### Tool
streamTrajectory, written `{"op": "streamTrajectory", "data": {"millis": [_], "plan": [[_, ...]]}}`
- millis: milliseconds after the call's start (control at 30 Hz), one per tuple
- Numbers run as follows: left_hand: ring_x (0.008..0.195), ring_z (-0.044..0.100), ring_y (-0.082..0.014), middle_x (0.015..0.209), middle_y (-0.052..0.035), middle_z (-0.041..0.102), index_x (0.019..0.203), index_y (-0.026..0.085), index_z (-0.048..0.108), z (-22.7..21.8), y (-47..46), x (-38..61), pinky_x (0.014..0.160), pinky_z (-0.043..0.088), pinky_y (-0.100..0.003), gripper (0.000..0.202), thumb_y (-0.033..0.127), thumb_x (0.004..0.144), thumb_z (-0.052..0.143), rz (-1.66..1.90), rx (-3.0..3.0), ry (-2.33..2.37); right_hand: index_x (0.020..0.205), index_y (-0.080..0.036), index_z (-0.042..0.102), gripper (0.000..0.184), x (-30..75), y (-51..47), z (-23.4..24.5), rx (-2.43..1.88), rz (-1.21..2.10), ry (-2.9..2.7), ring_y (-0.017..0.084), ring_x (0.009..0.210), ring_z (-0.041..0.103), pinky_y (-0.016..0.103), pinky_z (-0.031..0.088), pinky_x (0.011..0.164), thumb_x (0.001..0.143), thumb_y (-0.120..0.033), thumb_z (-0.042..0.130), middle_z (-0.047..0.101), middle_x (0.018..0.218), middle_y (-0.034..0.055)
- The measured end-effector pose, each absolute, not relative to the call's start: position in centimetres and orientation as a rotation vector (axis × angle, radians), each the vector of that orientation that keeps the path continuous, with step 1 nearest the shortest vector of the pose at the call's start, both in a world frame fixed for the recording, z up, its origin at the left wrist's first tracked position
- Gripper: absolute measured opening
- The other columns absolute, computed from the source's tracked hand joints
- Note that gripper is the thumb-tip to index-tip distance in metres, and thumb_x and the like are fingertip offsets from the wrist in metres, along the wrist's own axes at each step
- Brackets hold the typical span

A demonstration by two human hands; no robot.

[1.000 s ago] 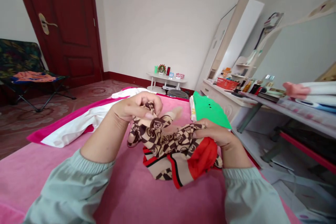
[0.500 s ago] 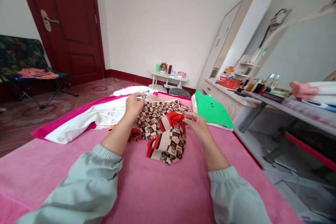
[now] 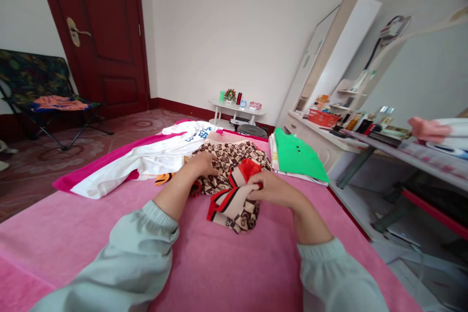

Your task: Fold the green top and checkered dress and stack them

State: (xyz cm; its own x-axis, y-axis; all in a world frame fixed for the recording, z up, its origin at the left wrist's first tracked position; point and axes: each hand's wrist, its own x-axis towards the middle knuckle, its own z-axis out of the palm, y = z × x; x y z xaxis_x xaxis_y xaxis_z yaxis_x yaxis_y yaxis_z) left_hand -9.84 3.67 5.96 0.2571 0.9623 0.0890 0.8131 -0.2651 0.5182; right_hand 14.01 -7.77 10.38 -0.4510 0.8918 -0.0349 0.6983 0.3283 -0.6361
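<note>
A brown-and-beige checked garment point(image 3: 229, 158) with red, black and cream bands lies bunched on the pink bedspread point(image 3: 226, 268). My right hand point(image 3: 274, 189) pinches the banded part at its right side, fingers closed on the cloth. At the garment's left side, my left hand point(image 3: 205, 163) rests against the fabric; its fingers are mostly hidden, so I cannot tell whether they grip. A white long-sleeved top point(image 3: 157, 148) with blue lettering is spread to the left, one sleeve stretched toward the bed's left edge. Orange-and-black striped cloth point(image 3: 164, 178) peeks out near my left wrist.
A green folded garment point(image 3: 298, 156) tops a pile at the bed's right edge. To the right stands a dressing table with a red basket point(image 3: 323, 117) and bottles. A low white table point(image 3: 237, 106) is beyond the bed; a folding chair point(image 3: 54, 102) stands left.
My left hand has come down and nearer, from the garment's far left edge onto its left side. My right hand has moved slightly down over the banded part. The view has shifted slightly.
</note>
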Motion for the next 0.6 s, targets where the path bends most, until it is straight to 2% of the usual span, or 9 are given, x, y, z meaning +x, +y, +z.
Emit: {"op": "streamTrajectory", "data": {"millis": [67,133,200,267,333,400,433,500,600], "plan": [[0.116,0.054,-0.0338,0.126,-0.0148,0.06,0.115,0.022,0.063,5.3,3.8,-10.0,0.096,0.04,-0.036,0.07,0.047,0.052,0.078,0.528,2.168,1.695,0.076,-0.014,0.069,0.042,16.0,-8.3,11.9,-1.328,1.114,-2.08,0.013,0.056,0.054,0.021,0.036,0.051,0.069,-0.056,0.065,0.062,0.063,0.0008],[0.119,0.052,-0.0357,0.13,-0.0185,0.056,0.122,0.02,0.058,4.7,3.9,-10.1,0.097,0.039,-0.039,0.076,0.05,0.054,0.077,0.542,2.153,1.744,0.096,-0.013,0.069,0.071,17.5,-8.5,12.9,-1.221,1.245,-1.881,0.012,0.051,0.052,0.022,0.036,0.05,0.068,-0.076,0.051,0.065,0.069,0.0039],[0.12,0.051,-0.0373,0.131,-0.0202,0.054,0.123,0.019,0.057,4.3,3.9,-10.0,0.097,0.039,-0.04,0.079,0.052,0.054,0.077,0.542,2.145,1.779,0.114,-0.015,0.063,0.08,18.1,-8.3,12.7,-1.198,1.208,-1.75,0.01,0.048,0.05,0.023,0.037,0.048,0.07,-0.079,0.045,0.068,0.083,0.0078],[0.12,0.05,-0.0374,0.131,-0.0194,0.055,0.122,0.02,0.057,4.1,3.9,-9.8,0.097,0.039,-0.04,0.08,0.052,0.052,0.077,0.51,2.153,1.783,0.124,-0.018,0.057,0.073,17.8,-7.5,11.2,-1.309,1.044,-1.722,0.01,0.053,0.053,0.024,0.041,0.051,0.071,-0.068,0.058,0.067,0.102,0.0106],[0.119,0.051,-0.0373,0.13,-0.0183,0.055,0.123,0.021,0.056,4.1,3.8,-9.8,0.097,0.039,-0.04,0.081,0.054,0.051,0.077,0.464,2.179,1.771,0.124,-0.02,0.057,0.07,16.9,-6.5,8.9,-1.44,0.856,-1.807,0.014,0.068,0.059,0.028,0.047,0.062,0.061,-0.046,0.075,0.064,0.113,0.01],[0.119,0.052,-0.0363,0.132,-0.017,0.054,0.125,0.023,0.055,4.1,3.8,-9.8,0.096,0.04,-0.04,0.084,0.057,0.052,0.076,0.424,2.211,1.774,0.106,-0.019,0.068,0.055,16.0,-5.7,6.9,-1.499,0.752,-1.925,0.019,0.077,0.06,0.03,0.047,0.069,0.053,-0.027,0.079,0.068,0.1,0.0067],[0.119,0.052,-0.0353,0.132,-0.0162,0.053,0.126,0.024,0.053,4.2,3.8,-9.8,0.096,0.04,-0.039,0.085,0.058,0.052,0.076,0.404,2.223,1.783,0.09,-0.018,0.072,0.039,15.7,-5.4,6.2,-1.511,0.74,-1.964,0.019,0.074,0.06,0.03,0.047,0.067,0.052,-0.02,0.077,0.07,0.086,0.0047],[0.119,0.052,-0.0332,0.132,-0.0148,0.053,0.129,0.024,0.05,4.3,3.8,-9.8,0.096,0.04,-0.038,0.084,0.06,0.056,0.073,0.388,2.223,1.84,0.063,-0.016,0.067,0.009,15.7,-5.2,6.0,-1.53,0.766,-1.965,0.017,0.057,0.056,0.027,0.042,0.056,0.054,-0.016,0.07,0.062,0.058,0.0004],[0.117,0.053,-0.032,0.133,-0.0148,0.049,0.132,0.024,0.046,4.4,3.7,-9.8,0.093,0.043,-0.039,0.075,0.06,0.068,0.064,0.445,2.137,2.003,0.058,-0.017,0.061,0.007,16.9,-5.5,8.2,-1.449,0.726,-1.669,0.012,0.044,0.045,0.023,0.034,0.045,0.062,-0.023,0.061,0.051,0.046,-0.0045]]}}
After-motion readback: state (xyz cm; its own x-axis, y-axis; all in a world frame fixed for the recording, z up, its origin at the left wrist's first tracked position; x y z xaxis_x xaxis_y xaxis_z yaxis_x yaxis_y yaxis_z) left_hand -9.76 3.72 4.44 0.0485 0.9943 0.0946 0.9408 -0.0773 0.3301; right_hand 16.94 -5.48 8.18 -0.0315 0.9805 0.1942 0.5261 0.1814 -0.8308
